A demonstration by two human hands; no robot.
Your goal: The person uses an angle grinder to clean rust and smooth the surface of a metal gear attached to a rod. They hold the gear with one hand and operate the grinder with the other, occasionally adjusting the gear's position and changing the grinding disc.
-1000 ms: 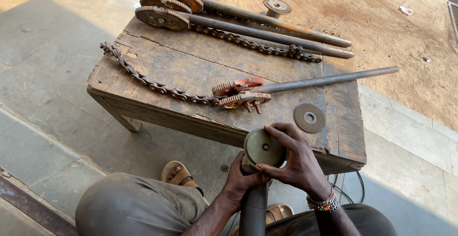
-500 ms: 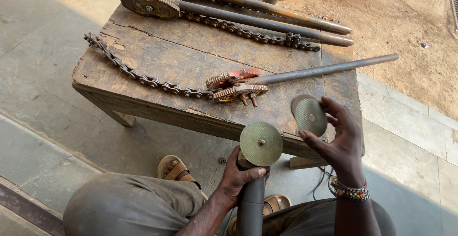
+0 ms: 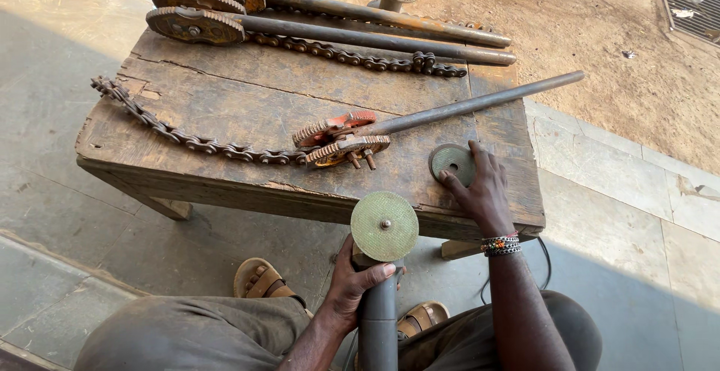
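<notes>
Our right hand has lowered the loose disc onto the bench, fingers spread on it | our left hand clamped round the grinder

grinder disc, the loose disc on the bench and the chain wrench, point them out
grinder disc (image 3: pixel 384 225), head view, on its flat greenish face
loose disc (image 3: pixel 451 162), head view, on its face left of the right hand's fingers
chain wrench (image 3: pixel 341 140), head view, on its toothed orange jaw

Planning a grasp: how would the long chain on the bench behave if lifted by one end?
The chain would probably hang limp and swing, since its links snake loosely across the bench. It looks like rusty steel, so likely heavy and rough, not slippery. One end joins the wrench, which may drag along.
</notes>
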